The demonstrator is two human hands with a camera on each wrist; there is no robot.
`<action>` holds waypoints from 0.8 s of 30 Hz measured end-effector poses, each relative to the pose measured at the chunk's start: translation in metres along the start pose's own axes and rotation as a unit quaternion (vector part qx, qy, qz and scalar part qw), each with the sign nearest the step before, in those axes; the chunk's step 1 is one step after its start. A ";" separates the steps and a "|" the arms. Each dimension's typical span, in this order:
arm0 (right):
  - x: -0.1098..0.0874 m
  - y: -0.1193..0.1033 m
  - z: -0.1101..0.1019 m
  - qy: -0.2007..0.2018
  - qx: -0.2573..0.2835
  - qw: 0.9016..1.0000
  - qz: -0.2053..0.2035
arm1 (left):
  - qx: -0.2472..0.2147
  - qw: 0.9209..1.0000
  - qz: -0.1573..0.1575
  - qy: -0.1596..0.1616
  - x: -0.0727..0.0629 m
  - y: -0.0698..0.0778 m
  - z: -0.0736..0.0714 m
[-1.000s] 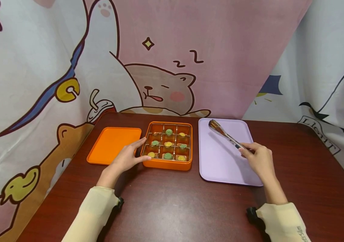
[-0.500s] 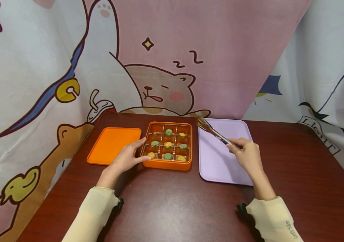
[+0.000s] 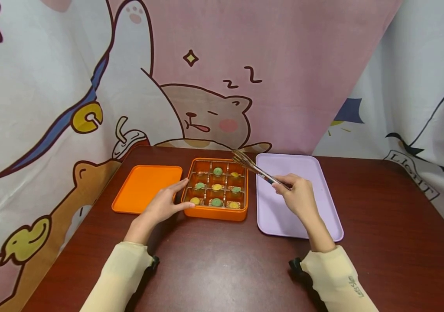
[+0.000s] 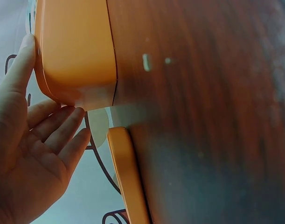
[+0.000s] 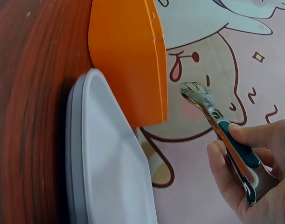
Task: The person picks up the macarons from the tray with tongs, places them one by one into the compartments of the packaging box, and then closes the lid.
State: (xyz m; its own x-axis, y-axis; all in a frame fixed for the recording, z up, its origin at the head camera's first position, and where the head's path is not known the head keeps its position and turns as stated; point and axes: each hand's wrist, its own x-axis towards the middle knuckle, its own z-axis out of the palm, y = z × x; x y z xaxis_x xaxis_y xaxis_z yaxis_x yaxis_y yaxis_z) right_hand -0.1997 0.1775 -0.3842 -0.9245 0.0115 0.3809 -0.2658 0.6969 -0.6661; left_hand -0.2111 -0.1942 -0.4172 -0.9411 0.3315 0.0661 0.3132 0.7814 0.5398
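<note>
My left hand (image 3: pixel 161 205) rests against the near-left corner of an orange box (image 3: pixel 216 212). In the left wrist view, its fairly straight fingers (image 4: pixel 63 135) touch the box's side, and the thumb lies along the rim. Inside, a clear divided liner holds several small round green pieces (image 3: pixel 217 202) and yellow pieces (image 3: pixel 217 187), one per filled compartment; the back-left compartment shows only liner. My right hand (image 3: pixel 301 197) grips metal tongs (image 3: pixel 259 172) with dark green handle panels (image 5: pixel 240 147) between thumb and fingers. The tongs' heads hover over the box's back-right corner, with nothing visible between them.
A flat orange lid (image 3: pixel 148 186) lies left of the box. A lilac tray (image 3: pixel 288 167) lies to its right, beneath my right hand. All stand on a dark brown wooden table (image 3: pixel 214 264), with a cartoon-printed curtain (image 3: pixel 292 65) close behind.
My right hand and the tongs have moved left, from above the lilac tray to the back-right corner of the orange box. My left hand and the box have stayed put.
</note>
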 end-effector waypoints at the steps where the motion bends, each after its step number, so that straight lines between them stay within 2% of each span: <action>1: 0.000 -0.002 0.003 -0.003 0.003 1.000 -0.002 | 0.000 1.000 -0.001 -0.001 0.000 0.000 0.000; 13: 0.008 -0.028 0.033 -0.025 0.031 0.999 -0.028 | -0.002 1.000 -0.005 -0.002 -0.001 0.000 -0.001; 24: 0.013 -0.034 0.057 -0.055 0.034 0.998 -0.028 | 0.000 1.000 -0.002 0.002 0.000 -0.001 0.000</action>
State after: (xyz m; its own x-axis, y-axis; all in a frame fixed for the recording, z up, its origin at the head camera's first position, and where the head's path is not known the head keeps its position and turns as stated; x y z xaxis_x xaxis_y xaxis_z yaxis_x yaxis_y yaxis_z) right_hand -0.2182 0.1135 -0.3929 -0.9313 -0.1076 0.3480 -0.3320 0.6438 -0.6895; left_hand -0.2113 -0.1946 -0.4180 -0.9427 0.3268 0.0673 0.3098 0.7826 0.5399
